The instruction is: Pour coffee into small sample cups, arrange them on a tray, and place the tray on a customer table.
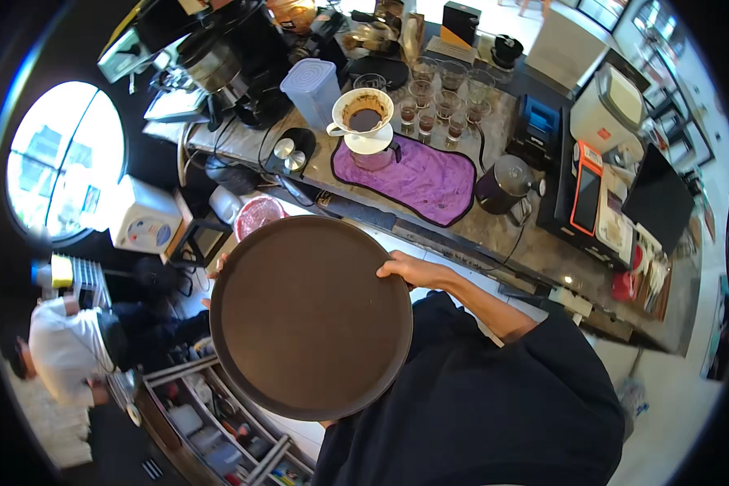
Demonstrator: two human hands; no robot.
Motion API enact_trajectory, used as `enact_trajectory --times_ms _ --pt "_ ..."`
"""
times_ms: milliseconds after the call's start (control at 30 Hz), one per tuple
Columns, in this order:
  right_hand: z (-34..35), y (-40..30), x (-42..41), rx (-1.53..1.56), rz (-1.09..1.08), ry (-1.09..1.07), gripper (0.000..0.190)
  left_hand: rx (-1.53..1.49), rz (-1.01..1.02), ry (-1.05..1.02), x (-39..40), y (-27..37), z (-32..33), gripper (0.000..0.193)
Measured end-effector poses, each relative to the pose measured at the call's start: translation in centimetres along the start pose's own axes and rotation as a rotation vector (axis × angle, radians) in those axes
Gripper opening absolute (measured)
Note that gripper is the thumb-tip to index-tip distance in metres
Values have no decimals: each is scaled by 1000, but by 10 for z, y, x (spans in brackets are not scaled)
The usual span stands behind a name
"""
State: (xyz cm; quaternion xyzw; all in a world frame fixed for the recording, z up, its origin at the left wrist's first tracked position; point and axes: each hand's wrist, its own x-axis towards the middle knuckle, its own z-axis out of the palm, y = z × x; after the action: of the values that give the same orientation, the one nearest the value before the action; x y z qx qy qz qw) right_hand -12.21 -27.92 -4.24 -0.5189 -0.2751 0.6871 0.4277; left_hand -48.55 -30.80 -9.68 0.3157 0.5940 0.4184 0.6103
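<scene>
A round dark brown serving tray (311, 319) is held up before my body, its flat inner face bare. My right hand (410, 270) grips the tray's rim on the right, thumb over the edge and fingers behind. On the opposite side, my left hand (219, 265) shows only as fingertips past the rim; the tray hides the rest. Beyond the tray, a white coffee dripper (364, 118) with dark liquid and grounds in its filter sits on a glass server (372, 160). Both stand on a purple cloth (425, 182) on the counter.
Several small glasses (426, 121) stand behind the cloth, some with dark liquid. A dark gooseneck kettle (502, 185) is to the right, near a card terminal (588, 188). A pink basket (259, 212) lies below the counter. Another person (73, 346) bends at the left, near open shelving (219, 419).
</scene>
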Motion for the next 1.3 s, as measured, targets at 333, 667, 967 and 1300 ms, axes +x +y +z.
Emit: enact_trajectory --times_ms 333,667,967,1300 --pt "43 3 31 -96 176 342 57 -8 20 -595 175 147 87 53" --pt "9 -13 17 -251 3 232 54 -49 -278 -1036 318 230 179 53" --pt "-139 -133 -41 -879 -341 604 31 223 -205 -1003 305 214 209 54" --pt "-256 -147 103 -1804 92 845 69 277 -160 -1016 299 205 232 52"
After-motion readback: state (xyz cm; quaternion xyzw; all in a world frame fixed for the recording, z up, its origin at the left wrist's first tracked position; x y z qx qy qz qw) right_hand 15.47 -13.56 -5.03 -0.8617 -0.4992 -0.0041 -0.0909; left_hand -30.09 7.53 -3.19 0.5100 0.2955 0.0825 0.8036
